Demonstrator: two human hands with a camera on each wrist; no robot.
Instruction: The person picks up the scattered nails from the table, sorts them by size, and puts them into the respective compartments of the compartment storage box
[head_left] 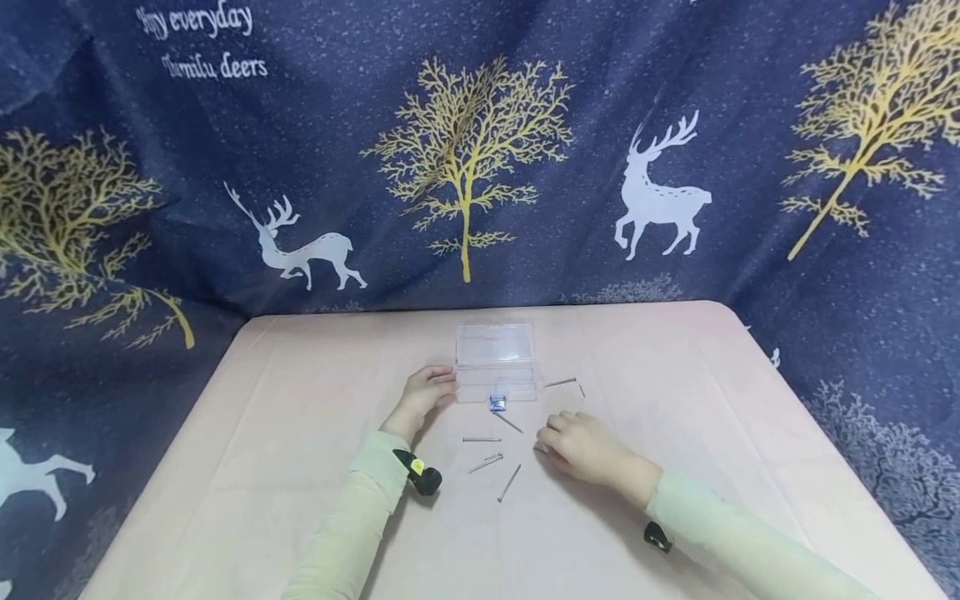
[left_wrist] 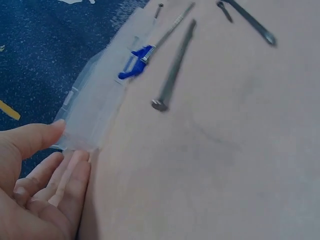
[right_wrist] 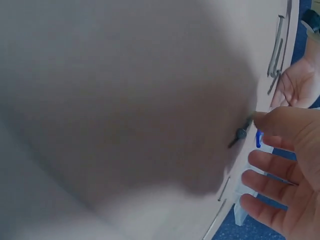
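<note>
A clear plastic box (head_left: 487, 388) stands at the middle of the table, lid raised at the back, blue latch (head_left: 497, 404) at the front. My left hand (head_left: 427, 393) touches its left end with extended fingers; in the left wrist view the thumb (left_wrist: 47, 134) overlaps the box edge. Right of the latch, my right hand (head_left: 588, 448) is low over the table. There the right wrist view shows a nail (right_wrist: 241, 133) by the thumb tip, the other fingers spread loosely and apart from the thumb. More nails lie in front of the box, one long nail (left_wrist: 176, 67) nearest my left hand.
Two more metal pieces, a nail (head_left: 560, 382) and a smaller one (head_left: 582, 389), lie right of the box. A pale cloth covers the table (head_left: 300, 500). Behind hangs a dark blue curtain (head_left: 525, 275) with deer and trees.
</note>
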